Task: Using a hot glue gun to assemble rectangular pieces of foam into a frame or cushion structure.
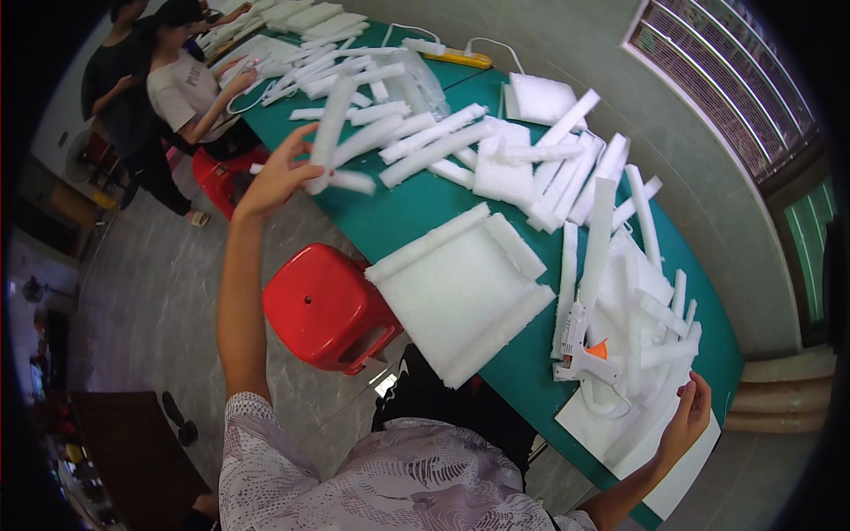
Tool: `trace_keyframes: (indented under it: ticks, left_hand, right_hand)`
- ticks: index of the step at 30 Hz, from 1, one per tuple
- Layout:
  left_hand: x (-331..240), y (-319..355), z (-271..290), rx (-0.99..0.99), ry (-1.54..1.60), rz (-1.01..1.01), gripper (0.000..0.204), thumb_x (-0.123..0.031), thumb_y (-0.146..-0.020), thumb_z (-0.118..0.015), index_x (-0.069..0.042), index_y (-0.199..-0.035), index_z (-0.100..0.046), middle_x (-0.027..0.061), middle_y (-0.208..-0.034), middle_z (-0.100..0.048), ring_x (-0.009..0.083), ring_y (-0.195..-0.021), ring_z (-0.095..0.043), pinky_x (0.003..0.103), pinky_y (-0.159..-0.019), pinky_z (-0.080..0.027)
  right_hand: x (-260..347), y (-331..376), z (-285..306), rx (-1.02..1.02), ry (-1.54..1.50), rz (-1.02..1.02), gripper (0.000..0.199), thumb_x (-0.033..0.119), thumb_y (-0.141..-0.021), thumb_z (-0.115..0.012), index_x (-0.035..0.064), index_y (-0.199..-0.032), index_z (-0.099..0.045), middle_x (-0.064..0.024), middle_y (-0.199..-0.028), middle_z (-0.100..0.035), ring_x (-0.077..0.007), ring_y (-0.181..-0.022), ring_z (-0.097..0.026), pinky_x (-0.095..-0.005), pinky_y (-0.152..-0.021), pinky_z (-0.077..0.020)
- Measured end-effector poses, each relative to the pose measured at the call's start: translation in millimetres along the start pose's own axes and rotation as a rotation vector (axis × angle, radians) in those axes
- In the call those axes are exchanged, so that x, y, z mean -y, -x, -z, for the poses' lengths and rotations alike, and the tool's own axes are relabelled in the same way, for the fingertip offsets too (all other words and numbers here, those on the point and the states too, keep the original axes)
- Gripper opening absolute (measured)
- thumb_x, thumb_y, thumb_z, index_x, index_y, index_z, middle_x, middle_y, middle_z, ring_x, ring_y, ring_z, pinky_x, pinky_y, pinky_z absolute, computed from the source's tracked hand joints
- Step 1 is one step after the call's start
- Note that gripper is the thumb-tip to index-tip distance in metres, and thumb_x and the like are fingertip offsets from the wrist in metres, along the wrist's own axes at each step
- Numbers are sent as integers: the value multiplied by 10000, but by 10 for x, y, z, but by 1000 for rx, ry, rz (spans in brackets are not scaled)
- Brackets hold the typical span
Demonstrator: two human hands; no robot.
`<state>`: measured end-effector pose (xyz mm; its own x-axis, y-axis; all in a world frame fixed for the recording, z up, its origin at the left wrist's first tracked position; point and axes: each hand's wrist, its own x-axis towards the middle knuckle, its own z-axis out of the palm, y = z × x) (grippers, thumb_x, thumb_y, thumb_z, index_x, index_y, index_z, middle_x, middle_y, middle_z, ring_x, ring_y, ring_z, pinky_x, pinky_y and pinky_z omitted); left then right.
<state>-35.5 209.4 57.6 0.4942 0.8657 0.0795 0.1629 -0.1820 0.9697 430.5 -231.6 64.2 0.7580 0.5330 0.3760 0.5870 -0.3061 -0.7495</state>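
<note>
left hand: outstretched, gripping | right hand: lower, loosely curled

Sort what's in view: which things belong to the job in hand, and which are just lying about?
Likely part of the job:
- strip held in the left hand
- white sheet with strips along its edges
- glue gun
- loose strips on the table

Apparently just lying about:
- red stool beside the table
- dark footwear on the floor

I spot a white strip in the left fingers, a red stool below them, green surface to their right; near the right fingers, a white glue gun with an orange trigger.
</note>
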Motion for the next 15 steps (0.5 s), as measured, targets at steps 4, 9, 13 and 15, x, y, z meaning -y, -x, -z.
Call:
trace_keyframes:
  ticks: [4, 9, 13, 15]
  left_hand:
    - [285, -233, 118, 40, -20, 65, 615, -49, -801, -593, -98, -1374, -373, 106, -1114, -496, 203, -982, -623, 297, -739, -535]
    - [456, -432, 136, 29, 232, 224, 489, -39, -801, -543, -46, -1280, -445, 98, -1138, -510, 226, -1027, -608, 355, -834, -553]
    - [304, -849, 115, 137, 541, -39, 456, -58, -815, -554, -22, -1258, -452, 115, -1204, -507, 235, -1099, -558, 414, -925, -494]
    - [226, -1208, 111, 88, 327, -44, 454, -93, -825, -587, -22, -1254, -456, 114, -1186, -519, 219, -1076, -560, 395, -914, -486]
  right_hand:
    - [15, 29, -40, 52, 38, 28, 216, 144, -939, -526, -28, -1025, -625, -64, -853, -600, -128, -748, -516, -263, -721, -438]
    - [90, 133, -23, 64, 56, 26, 208, 132, -932, -533, -34, -1015, -625, -74, -854, -608, -140, -760, -538, -273, -734, -450]
    - [0, 149, 109, 86, 59, -23, 224, 150, -942, -532, -37, -1036, -611, -61, -875, -591, -124, -786, -522, -258, -754, -431]
    - [44, 141, 130, 70, 52, -6, 221, 146, -941, -532, -38, -1036, -611, -63, -887, -597, -124, -785, -525, -258, -755, -432]
